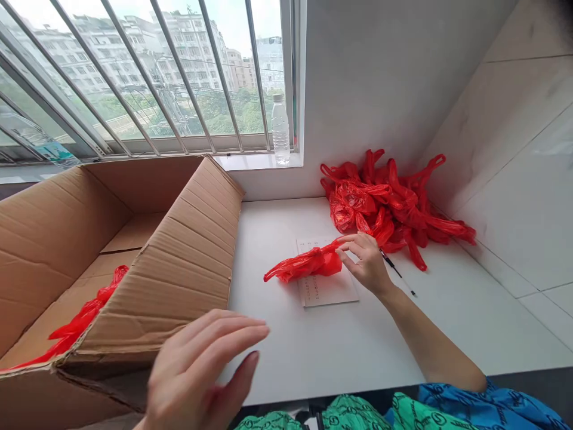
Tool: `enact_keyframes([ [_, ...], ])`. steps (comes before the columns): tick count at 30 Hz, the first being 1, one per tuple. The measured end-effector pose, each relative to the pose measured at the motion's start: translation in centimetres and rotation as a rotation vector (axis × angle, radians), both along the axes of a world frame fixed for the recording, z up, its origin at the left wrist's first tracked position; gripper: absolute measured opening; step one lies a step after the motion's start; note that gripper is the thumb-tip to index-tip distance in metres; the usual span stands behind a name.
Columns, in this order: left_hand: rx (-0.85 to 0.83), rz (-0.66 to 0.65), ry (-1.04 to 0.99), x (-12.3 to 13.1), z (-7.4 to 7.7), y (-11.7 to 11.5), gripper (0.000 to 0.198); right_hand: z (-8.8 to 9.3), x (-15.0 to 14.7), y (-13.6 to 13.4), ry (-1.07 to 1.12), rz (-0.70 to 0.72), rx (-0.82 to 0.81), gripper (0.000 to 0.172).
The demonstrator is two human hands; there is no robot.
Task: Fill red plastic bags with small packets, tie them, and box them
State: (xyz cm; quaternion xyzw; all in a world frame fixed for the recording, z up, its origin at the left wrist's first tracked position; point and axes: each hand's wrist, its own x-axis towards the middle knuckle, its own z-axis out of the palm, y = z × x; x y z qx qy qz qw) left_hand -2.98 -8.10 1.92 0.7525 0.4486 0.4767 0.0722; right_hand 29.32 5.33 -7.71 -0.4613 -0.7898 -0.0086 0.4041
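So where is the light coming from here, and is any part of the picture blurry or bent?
Head view: daylight comes through the barred window, washing out the sky, and leaves the white table evenly lit with soft shadows. The left hand, close to the lens, looks soft; the right hand pinching the red bag is sharp. The wide lens bows the window bars and wall tiles.

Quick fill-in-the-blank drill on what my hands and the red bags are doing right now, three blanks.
1. The right hand pinches a crumpled red bag lying on a sheet of ____.
2. The left hand hovers open near the ____ box's corner.
3. On the windowsill stands a clear plastic ____.

Missing words: paper; cardboard; bottle
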Motion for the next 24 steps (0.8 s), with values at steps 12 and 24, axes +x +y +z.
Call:
enact_keyframes([
  [12, -0.53, 0.195, 0.172, 6.9, -14.0, 13.5, 0.054, -4.9, -1.4, 1.2, 0.183, -0.074, -0.544, 0.024],
  [24, -0.647, 0.03, -0.439, 5.3, -15.4, 14.2, 0.035, -5.7, 2.1, 1.4, 0.417, 0.08, -0.699, 0.04],
])
